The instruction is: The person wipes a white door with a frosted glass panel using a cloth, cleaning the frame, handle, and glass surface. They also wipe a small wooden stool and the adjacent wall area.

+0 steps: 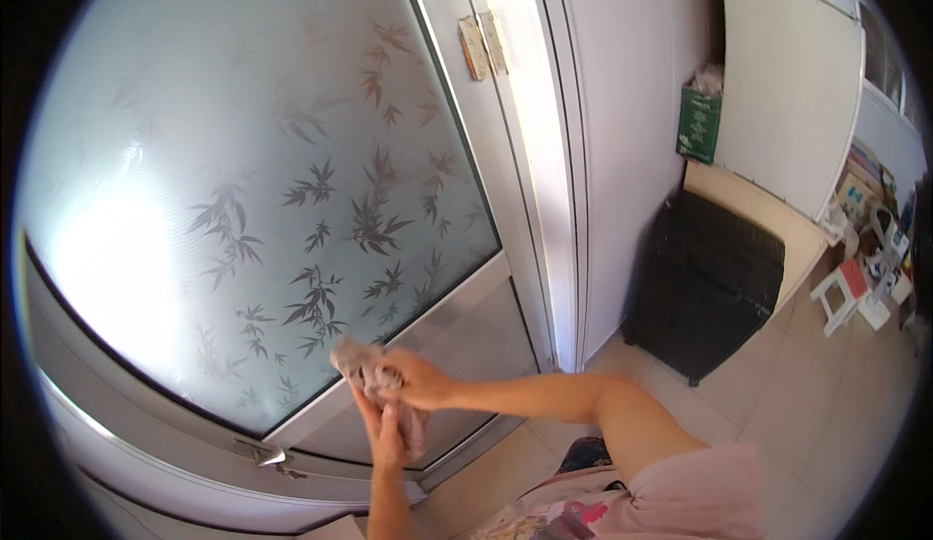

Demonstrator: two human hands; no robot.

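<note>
A crumpled, light-coloured cloth (358,362) is bunched between my two hands, in front of the lower part of a framed door. My right hand (415,379) grips it from the right side. Below, my left hand (386,431) has hold of the same cloth, part of which hangs down past the fingers. Behind the cloth is the door's frosted glass pane (313,197), printed with leaf sprays. A metal crossbar (452,303) runs under the pane, above a plain lower panel (474,350). Whether the cloth touches the door I cannot tell.
A lever handle (271,457) with keys hanging near it is at the door's lower left. The door's hinge (481,46) is at the upper right. To the right, a black suitcase (707,285) stands on the tiled floor (787,394), near a white stool (845,292) and a green box (700,123).
</note>
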